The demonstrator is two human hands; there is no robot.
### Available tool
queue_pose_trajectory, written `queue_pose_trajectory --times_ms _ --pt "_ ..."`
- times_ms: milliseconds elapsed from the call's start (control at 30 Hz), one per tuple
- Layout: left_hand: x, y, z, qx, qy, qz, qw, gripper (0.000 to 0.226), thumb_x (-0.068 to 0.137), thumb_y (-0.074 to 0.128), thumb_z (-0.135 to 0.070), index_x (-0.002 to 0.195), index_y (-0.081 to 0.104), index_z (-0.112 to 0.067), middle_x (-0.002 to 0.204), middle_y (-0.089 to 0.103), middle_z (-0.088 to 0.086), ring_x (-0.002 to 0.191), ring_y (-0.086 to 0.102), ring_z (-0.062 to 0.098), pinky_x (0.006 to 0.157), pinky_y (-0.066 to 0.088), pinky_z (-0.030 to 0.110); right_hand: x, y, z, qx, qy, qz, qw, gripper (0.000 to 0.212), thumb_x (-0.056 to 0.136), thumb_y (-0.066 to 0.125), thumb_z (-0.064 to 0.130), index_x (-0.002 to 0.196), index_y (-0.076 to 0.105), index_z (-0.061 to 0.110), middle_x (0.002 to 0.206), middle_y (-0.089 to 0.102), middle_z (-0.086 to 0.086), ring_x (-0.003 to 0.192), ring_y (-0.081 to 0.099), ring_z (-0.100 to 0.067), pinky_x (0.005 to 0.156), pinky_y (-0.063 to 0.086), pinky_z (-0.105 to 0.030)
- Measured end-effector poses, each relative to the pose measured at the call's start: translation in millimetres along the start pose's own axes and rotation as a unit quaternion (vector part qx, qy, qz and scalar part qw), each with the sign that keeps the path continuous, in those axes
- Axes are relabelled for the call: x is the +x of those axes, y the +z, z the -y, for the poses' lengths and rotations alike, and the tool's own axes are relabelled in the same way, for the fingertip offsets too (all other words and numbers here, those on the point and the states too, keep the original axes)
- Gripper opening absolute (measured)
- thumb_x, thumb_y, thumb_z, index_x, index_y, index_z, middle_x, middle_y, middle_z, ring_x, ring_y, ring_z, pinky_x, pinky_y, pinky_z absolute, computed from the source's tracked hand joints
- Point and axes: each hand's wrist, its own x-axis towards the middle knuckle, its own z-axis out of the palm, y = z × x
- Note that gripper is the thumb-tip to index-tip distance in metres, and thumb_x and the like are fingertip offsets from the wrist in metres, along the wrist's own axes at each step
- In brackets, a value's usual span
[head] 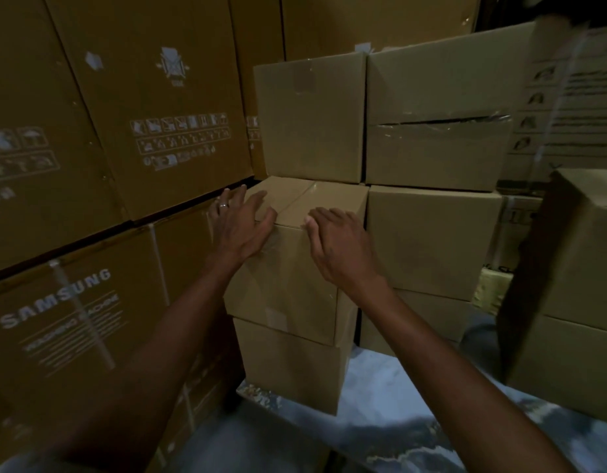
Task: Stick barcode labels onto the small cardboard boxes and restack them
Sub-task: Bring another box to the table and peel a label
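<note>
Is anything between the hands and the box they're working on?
No. The left hand and the right hand both rest directly on the top front edge of the middle box; nothing lies between.

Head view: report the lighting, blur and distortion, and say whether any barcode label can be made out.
Head view: dim, warm light, darkest at the edges; wide-angle bend bows the Samsung washing machine carton and the right-hand stack; the box at the right edge is smeared by blur; tape on the upper right box catches glare; left hand and right hand on the middle box are fairly sharp; no barcode label is legible.
</note>
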Motion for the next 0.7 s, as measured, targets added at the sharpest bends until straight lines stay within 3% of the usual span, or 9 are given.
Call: queue_pose_trajectory --times_ms 167,267,367,533,700 --pt "-13.2 -3.1 -2.7 -0.027 -0.004 -0.099 0.995 0.072 0.083 0.044 -0.059 0.150 0.047 -0.033 0.169 0.019 0.010 0.157 0.005 0.031 0.123 0.007 0.053 -14.6 -7.4 3.6 0.015 -0.014 -0.024 0.999 0.044 0.108 0.029 0.031 0.116 0.067 0.010 0.115 0.070 -0.006 0.108 0.061 -0.025 0.098 0.042 -0.042" --pt "-24.4 -7.7 -0.1 -0.102 -0.038 -0.182 0.977 0.075 0.081 0.051 -0.056 0.152 0.044 -0.032 0.170 0.013 0.008 0.157 0.002 0.029 0.123 0.008 0.054 -30.1 -16.4 12.0 0.022 -0.012 -0.040 0.999 0.044 0.108 0.031 0.030 0.121 0.067 0.008 0.119 0.069 -0.008 0.113 0.059 -0.028 0.103 0.042 -0.043" --pt "-37.1 -18.8 2.8 -0.215 -0.097 -0.242 0.941 0.074 0.086 0.057 -0.044 0.156 0.037 -0.028 0.168 0.021 0.009 0.155 0.017 0.028 0.121 0.023 0.050 -50.6 -28.3 18.1 0.040 -0.003 -0.044 0.998 0.048 0.109 0.029 0.032 0.131 0.063 0.008 0.131 0.065 -0.008 0.125 0.053 -0.028 0.112 0.034 -0.042" --pt "-48.5 -33.2 -1.0 -0.290 -0.093 -0.226 0.925 0.071 0.094 0.062 -0.030 0.158 0.033 -0.028 0.153 0.048 0.001 0.134 0.047 0.014 0.101 0.039 0.028 -78.5 -40.2 19.6 0.063 0.015 -0.042 0.997 0.052 0.108 0.027 0.035 0.144 0.055 0.010 0.148 0.054 -0.007 0.143 0.043 -0.026 0.124 0.023 -0.042" --pt "-55.2 -36.6 -10.5 -0.322 -0.049 -0.201 0.924 0.063 0.085 0.063 -0.037 0.147 0.053 -0.027 0.127 0.058 -0.015 0.121 0.056 0.010 0.107 0.049 0.042 -83.2 -56.2 6.9 0.206 0.074 -0.006 0.976 0.053 0.107 0.028 0.041 0.147 0.052 0.016 0.156 0.046 -0.003 0.147 0.033 -0.014 0.125 0.018 -0.037"
